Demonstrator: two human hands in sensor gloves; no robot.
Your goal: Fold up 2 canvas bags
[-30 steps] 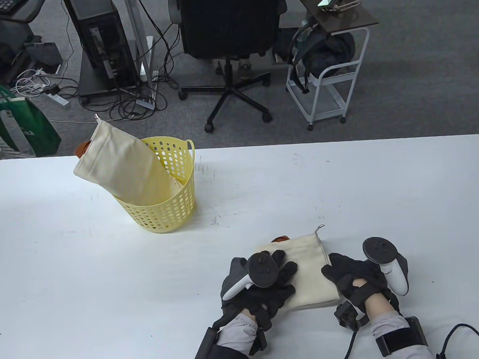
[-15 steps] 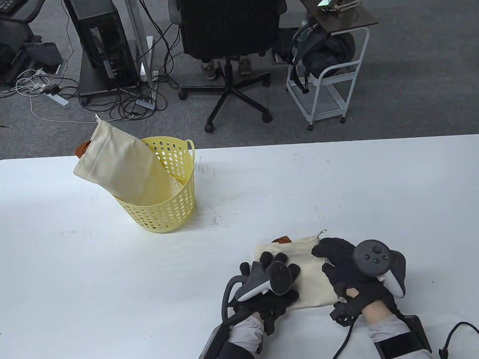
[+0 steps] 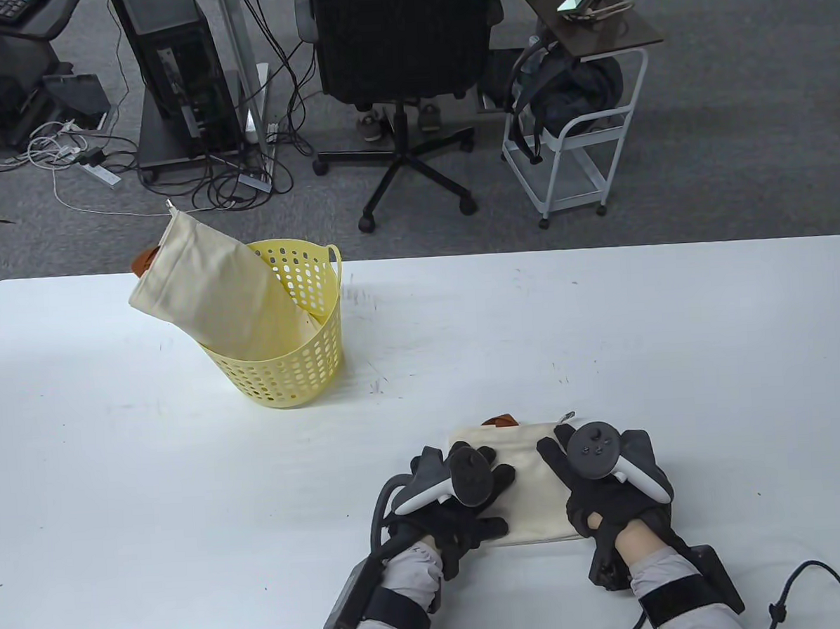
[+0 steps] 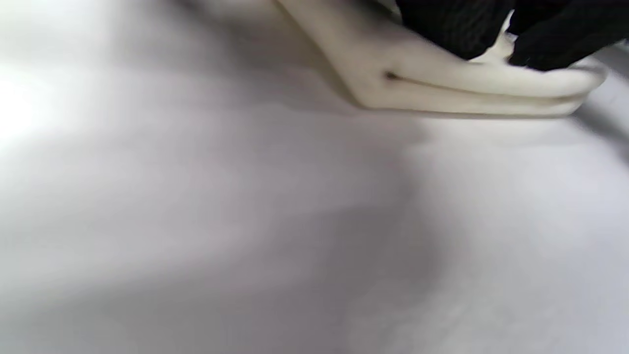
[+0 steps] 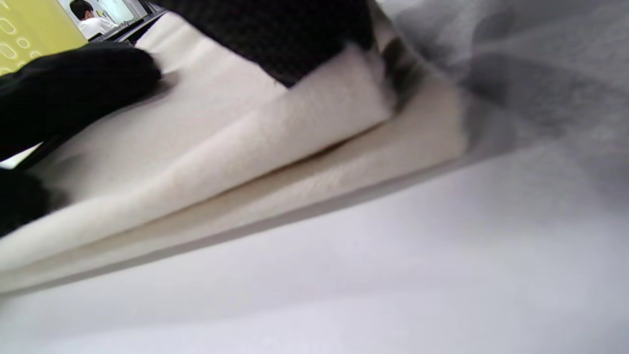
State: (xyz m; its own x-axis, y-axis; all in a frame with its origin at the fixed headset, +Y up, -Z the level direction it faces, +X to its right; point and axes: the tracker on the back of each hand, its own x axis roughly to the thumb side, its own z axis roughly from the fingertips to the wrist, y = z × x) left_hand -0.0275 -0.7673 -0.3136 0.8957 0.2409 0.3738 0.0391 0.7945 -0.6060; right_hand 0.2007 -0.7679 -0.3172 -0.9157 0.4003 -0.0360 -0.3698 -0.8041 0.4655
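The folded canvas bag (image 3: 527, 481) lies flat near the table's (image 3: 119, 485) front edge, right of centre, with the left hand (image 3: 454, 499) pressing fingers spread on its left side and the right hand (image 3: 601, 481) flat on its right. Toward the back-left, the second canvas bag (image 3: 215, 297) leans out of a yellow perforated basket (image 3: 289, 370).

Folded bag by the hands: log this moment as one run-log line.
stage: flattening | folded bag: on table | left hand: presses it | right hand: presses it | second bag: in yellow basket
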